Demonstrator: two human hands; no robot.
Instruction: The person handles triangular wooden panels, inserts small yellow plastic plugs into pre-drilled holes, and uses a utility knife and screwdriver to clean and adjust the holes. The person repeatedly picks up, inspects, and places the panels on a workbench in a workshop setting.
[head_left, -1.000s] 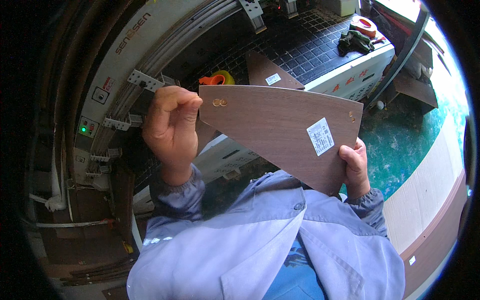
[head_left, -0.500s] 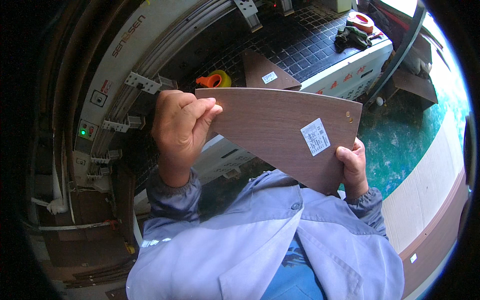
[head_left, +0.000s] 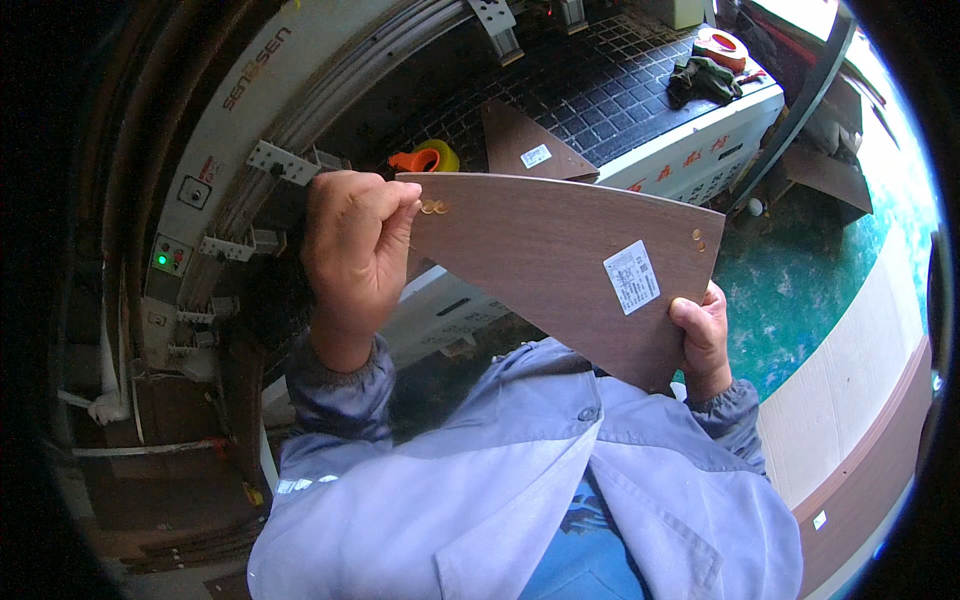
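My left fingers (head_left: 385,215) are curled tight at the upper-left corner of the brown wedge-shaped panel (head_left: 540,270), thumb and forefinger pinched together right beside a small brass fitting (head_left: 433,208) on its face; whether they grip the fitting itself or only the panel's edge I cannot tell, the knuckles hide it. The left hand (head_left: 350,250) sits left of centre in the frame. The right hand (head_left: 700,335), at centre right, has its fingers wrapped around the panel's lower right edge, closed firmly on it, thumb on the face just below a white label (head_left: 632,277). A second small fitting (head_left: 697,238) shows near the upper right corner.

The panel is held up in mid-frame, tilted, in front of my pale blue jacket (head_left: 520,490), well clear of any support.

To work that corner well, I judge the right hand should brace the board rigid while the left keeps its pinch square to the face, so nothing slips or scratches the veneer.

Further out, a similar brown piece (head_left: 525,150) lies on the dark gridded worktop (head_left: 610,90) at upper centre, with an orange and yellow object (head_left: 425,158) just left of it.
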